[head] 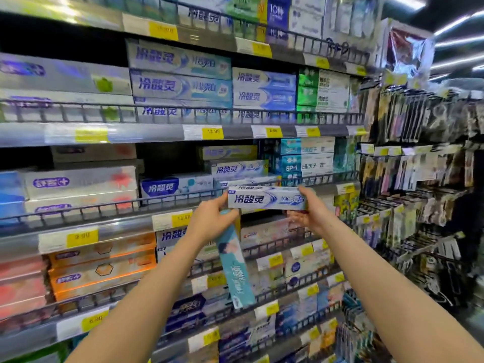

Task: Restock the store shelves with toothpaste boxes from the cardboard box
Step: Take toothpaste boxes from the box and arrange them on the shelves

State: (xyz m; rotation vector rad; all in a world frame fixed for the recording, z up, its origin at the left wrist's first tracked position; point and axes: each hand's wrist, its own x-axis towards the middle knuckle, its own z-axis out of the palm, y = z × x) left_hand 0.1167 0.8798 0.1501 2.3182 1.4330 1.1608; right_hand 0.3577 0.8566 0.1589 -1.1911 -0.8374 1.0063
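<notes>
A white-and-blue toothpaste box (pixel 265 198) is held level in front of the middle shelf rail (pixel 167 198). My right hand (pixel 309 212) grips its right end. My left hand (pixel 212 217) holds its left end and also grips a teal toothpaste box (pixel 234 263) that hangs down from the palm. Matching white-and-blue boxes (pixel 237 169) are stacked on the shelf just behind. The cardboard box is out of view.
Shelves full of toothpaste boxes run from top to bottom, each with a wire front rail and yellow price tags (pixel 212 133). A dark gap (pixel 167 159) opens on the middle shelf left of the stack. Racks of hanging packets (pixel 416 179) stand to the right.
</notes>
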